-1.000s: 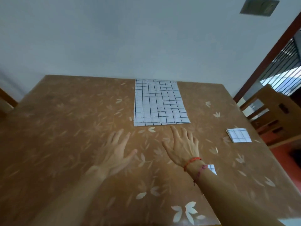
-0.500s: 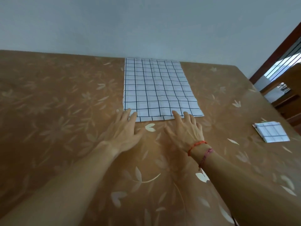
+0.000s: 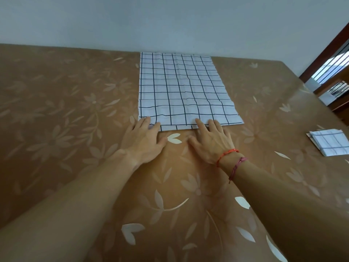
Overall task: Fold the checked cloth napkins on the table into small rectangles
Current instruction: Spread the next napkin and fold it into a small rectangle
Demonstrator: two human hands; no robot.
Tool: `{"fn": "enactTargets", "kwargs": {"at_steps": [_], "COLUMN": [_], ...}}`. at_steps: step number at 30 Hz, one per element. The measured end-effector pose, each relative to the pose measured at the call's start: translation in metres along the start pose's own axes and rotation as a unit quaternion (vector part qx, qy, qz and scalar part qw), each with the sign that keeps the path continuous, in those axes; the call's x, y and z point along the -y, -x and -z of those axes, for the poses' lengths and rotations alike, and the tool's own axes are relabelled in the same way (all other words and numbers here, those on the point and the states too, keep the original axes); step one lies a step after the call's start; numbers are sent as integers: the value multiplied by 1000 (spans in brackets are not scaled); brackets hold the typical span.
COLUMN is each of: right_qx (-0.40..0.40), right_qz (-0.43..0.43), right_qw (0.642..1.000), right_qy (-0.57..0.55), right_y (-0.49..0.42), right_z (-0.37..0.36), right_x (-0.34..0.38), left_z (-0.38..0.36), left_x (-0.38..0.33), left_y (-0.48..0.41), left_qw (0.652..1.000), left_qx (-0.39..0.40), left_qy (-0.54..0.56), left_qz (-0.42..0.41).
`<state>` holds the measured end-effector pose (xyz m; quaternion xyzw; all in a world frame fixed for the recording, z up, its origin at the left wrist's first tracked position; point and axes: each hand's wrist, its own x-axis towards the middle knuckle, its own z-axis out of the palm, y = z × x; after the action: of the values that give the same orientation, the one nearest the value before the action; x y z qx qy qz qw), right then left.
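A white napkin with a dark checked grid (image 3: 183,89) lies flat on the brown table (image 3: 66,114), reaching back to the wall. My left hand (image 3: 144,141) rests palm down with its fingertips on the napkin's near left corner. My right hand (image 3: 211,142), with red and pink strings on its wrist, lies flat with its fingertips on the near edge, right of centre. Neither hand grips the cloth. A second checked napkin (image 3: 329,141), folded into a small rectangle, sits at the right.
The table carries a glossy brown cover with pale flower prints. A plain pale wall (image 3: 170,21) stands right behind the table's far edge. A wooden door frame and a chair (image 3: 338,86) are off the table's right side.
Both hands have slid forward from the bare table until their fingertips lie on the napkin's near edge. The camera has moved closer and tilted down.
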<state>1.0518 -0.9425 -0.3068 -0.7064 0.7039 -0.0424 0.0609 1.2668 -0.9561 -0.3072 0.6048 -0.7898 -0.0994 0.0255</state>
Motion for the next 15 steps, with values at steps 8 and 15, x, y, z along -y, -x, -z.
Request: {"fn": "enactTargets", "kwargs": {"at_steps": [8, 15], "right_qx": [-24, -39], "right_qz": [7, 14], "right_qw": [1000, 999], "right_qy": [6, 27], "right_y": [10, 21], "right_z": [4, 15], "right_x": [8, 22], "left_z": [14, 37], "left_x": [3, 21], "left_y": [8, 35], "left_qw": [987, 963], "left_qx": [-147, -241], "left_qy": [37, 97], "left_qz": [-51, -72]}}
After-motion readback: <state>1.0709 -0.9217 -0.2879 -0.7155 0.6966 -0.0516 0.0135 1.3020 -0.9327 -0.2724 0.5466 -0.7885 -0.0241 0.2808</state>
